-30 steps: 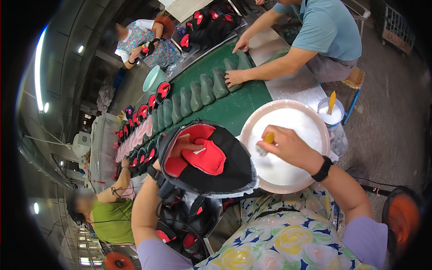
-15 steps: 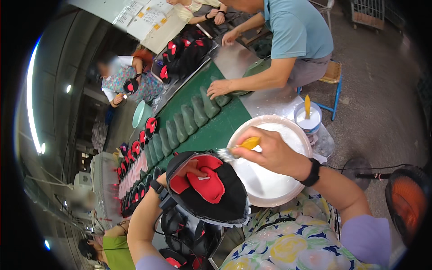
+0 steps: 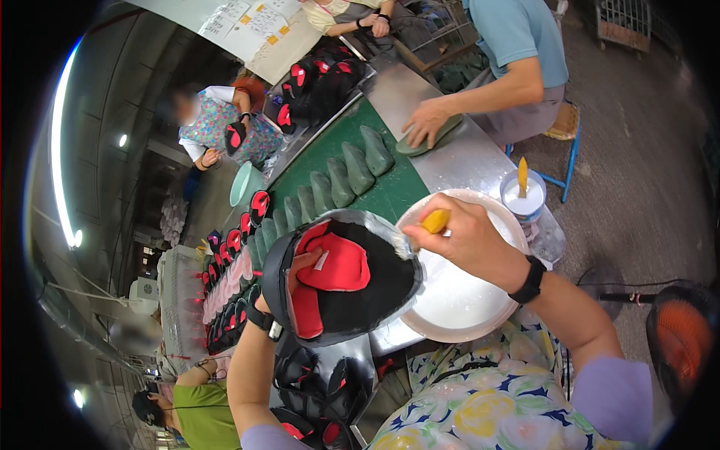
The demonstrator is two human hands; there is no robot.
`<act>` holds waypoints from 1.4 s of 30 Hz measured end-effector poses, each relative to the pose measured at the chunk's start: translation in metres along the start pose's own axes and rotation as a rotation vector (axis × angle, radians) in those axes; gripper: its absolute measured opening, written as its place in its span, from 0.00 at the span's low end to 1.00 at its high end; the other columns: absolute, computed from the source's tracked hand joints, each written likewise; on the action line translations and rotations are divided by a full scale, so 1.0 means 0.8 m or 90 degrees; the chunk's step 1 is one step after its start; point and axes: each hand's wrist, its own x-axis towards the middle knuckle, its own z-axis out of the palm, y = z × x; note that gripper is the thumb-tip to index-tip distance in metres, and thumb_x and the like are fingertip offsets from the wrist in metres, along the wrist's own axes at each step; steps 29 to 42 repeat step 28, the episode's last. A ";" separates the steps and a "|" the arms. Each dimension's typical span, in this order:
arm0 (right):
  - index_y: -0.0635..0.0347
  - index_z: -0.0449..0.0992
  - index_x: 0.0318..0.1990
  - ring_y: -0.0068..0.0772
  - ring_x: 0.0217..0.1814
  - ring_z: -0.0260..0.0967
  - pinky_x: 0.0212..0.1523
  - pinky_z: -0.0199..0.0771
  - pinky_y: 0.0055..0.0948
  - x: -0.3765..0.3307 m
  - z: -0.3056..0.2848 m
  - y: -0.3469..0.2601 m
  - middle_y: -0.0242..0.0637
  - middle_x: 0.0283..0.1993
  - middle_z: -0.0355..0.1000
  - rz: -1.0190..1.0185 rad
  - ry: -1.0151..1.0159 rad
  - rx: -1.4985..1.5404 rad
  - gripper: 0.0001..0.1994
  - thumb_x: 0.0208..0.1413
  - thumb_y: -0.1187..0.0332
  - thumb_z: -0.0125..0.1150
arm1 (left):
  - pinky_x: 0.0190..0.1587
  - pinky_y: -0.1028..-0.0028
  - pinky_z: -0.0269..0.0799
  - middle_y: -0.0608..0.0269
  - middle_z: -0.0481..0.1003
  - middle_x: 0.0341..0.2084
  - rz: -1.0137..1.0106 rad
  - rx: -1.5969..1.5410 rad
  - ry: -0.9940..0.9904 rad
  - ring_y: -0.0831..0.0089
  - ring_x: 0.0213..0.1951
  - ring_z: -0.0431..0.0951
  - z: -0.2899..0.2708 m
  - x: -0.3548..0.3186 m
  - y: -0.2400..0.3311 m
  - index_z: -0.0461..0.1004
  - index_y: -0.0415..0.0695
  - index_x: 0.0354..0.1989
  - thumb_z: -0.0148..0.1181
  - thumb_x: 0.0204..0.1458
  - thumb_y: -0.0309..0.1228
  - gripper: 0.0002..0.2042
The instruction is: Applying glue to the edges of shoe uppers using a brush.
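Observation:
My left hand (image 3: 306, 259) is closed around the heel end of a black shoe upper (image 3: 386, 289). Its fingers reach inside against the red lining (image 3: 341, 262), and the rest of the hand is hidden behind the upper. A brush with a yellow handle (image 3: 436, 220) is pinched in my right hand (image 3: 474, 238). White-coated bristles (image 3: 403, 244) touch the upper's grey edge on its far right side. Beneath my right hand stands a wide pale basin (image 3: 517, 225) of white liquid.
Green shoe lasts (image 3: 339, 180) line a green conveyor (image 3: 397, 186). A co-worker's hand (image 3: 427, 124) rests on another last. Beside the basin stands a small tub (image 3: 525, 208) with a brush. Black-and-red uppers (image 3: 300, 367) lie below my left forearm. A fan (image 3: 679, 337) is at right.
The shoe upper has turned, its toe end swinging from lower right toward the right. My brush has moved along its edge. The co-worker's hand has left the row for a last on the metal surface.

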 end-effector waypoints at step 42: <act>0.55 0.74 0.42 0.40 0.42 0.77 0.42 0.80 0.32 -0.003 0.059 -0.049 0.38 0.42 0.77 -0.293 -0.075 0.201 0.17 0.46 0.70 0.75 | 0.69 0.65 0.51 0.59 0.78 0.50 0.151 0.089 -0.475 0.62 0.57 0.73 -0.057 -0.015 -0.165 0.79 0.54 0.49 0.77 0.37 0.36 0.26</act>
